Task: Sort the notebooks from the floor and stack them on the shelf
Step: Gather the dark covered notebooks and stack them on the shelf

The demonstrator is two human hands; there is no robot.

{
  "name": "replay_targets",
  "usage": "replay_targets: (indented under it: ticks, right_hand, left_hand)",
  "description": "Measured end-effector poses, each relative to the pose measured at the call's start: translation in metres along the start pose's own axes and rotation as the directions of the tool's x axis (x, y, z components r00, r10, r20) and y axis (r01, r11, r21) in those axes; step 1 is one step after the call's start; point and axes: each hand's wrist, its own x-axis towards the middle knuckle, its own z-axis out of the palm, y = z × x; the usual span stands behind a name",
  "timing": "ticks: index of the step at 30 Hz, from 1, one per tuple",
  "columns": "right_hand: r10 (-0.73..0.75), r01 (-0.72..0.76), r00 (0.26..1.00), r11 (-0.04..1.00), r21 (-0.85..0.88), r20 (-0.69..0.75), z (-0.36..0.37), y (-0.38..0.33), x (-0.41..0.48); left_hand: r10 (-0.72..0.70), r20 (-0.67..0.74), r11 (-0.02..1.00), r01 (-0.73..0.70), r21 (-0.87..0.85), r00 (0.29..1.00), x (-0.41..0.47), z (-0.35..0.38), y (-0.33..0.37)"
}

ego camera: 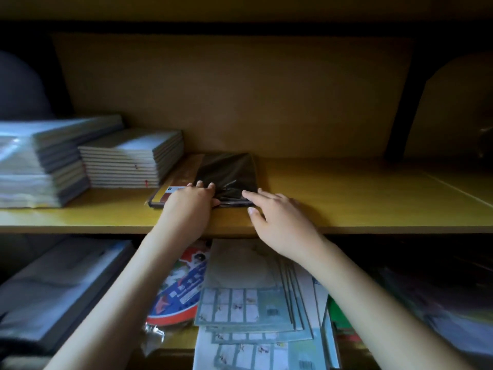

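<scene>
A dark notebook in shiny plastic wrap point(229, 172) lies flat on the yellow wooden shelf point(346, 204), on top of a brown-edged notebook point(162, 197) whose left part sticks out. My left hand point(190, 206) rests on the near left edge of the dark notebook, fingertips on its cover and thumb at its front edge. My right hand point(277, 217) is at the near right corner, fingers straight and touching the edge. Two stacks of pale notebooks point(128, 161) stand to the left on the same shelf.
A taller wrapped stack point(37, 166) fills the shelf's far left. On the lower shelf lie loose sheets with grid prints point(248, 303), a red and blue printed packet point(181, 287) and a grey bundle point(58, 287). The shelf's right half is bare wood.
</scene>
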Motion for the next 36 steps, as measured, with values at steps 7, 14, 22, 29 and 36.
replay_targets:
  ticks: [7,14,22,29,36]
  right_hand:
    - [0.002,-0.003,1.000,0.998,-0.055,-0.001,0.011,-0.002,0.012]
    - [0.012,-0.003,0.997,0.992,-0.126,0.072,0.010,0.002,0.016]
    - [-0.063,0.051,0.996,0.986,-0.162,-0.067,0.011,0.003,-0.002]
    - [-0.245,0.256,0.920,0.967,-0.004,-0.307,-0.010,0.041,-0.092]
    - [0.090,-0.095,0.988,0.995,-0.033,-0.128,-0.001,0.121,-0.263]
  left_hand:
    - [0.012,-0.033,0.993,-0.016,-0.117,0.999,0.009,0.007,-0.008]
    - [0.026,0.059,0.983,-0.015,-0.183,0.998,0.016,0.006,-0.007]
    - [-0.070,-0.141,0.965,0.031,-0.259,0.988,-0.004,0.008,0.009]
    - [0.181,-0.691,0.730,-0.566,-0.383,0.700,-0.053,0.005,0.056]
    - [0.654,-0.499,0.445,-0.823,-0.354,0.568,-0.133,0.070,0.175]
